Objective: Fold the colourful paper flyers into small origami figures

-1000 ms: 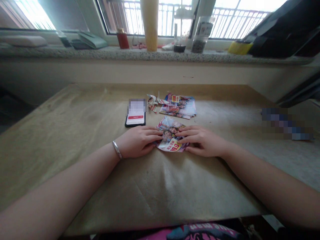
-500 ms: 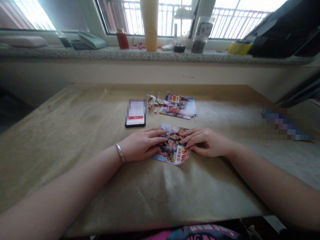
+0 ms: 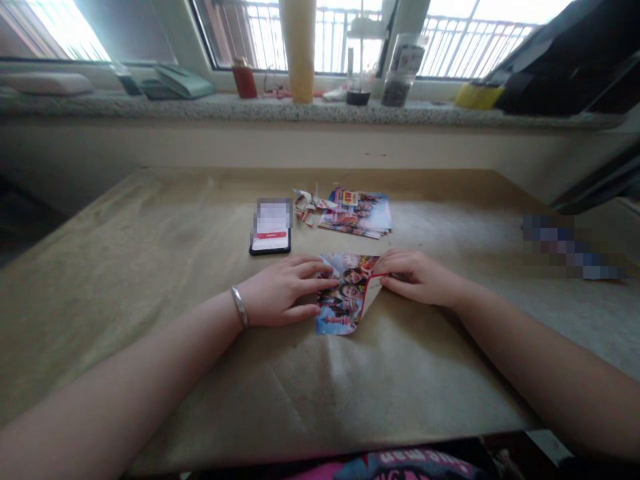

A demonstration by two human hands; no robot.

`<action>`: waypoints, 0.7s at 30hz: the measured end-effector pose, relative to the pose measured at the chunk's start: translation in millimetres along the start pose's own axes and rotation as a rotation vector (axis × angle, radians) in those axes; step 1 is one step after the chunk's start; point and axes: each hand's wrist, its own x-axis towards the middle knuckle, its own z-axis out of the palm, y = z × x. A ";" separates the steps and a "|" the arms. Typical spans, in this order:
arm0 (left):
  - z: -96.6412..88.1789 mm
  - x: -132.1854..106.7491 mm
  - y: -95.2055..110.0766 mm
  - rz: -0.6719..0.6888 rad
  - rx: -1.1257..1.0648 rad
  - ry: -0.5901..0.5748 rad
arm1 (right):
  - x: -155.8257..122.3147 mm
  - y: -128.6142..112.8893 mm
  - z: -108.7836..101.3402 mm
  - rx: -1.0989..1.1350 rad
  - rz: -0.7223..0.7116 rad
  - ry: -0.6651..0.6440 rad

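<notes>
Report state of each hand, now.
Left hand: open, resting on the leaflet's left side.
Right hand: closed, holding the leaflet's turned-up corner.

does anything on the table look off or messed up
The paper piece between the phone and the leaflet stack looks crumpled or folded, unlike the flat stack, whose edges are uneven. The leaflet under the left hand has its near right corner turned over at the right hand, showing a pale back.
</notes>
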 end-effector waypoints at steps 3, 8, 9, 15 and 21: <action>0.6 0.3 1.8 0.008 -0.001 -0.016 | -0.6 0.9 -0.6 0.005 0.050 0.004; 2.7 1.7 6.0 0.013 0.013 -0.021 | 1.6 -6.3 -0.2 0.063 -0.008 -0.012; 3.1 2.0 6.7 0.018 0.012 -0.017 | 2.6 -8.1 0.9 0.070 -0.017 -0.031; 5.0 3.2 7.0 0.043 0.010 0.011 | 8.4 -10.1 9.9 -0.016 0.169 -0.020; 7.7 5.0 3.8 -0.031 -0.117 0.067 | 9.5 -7.7 14.2 0.010 0.262 0.034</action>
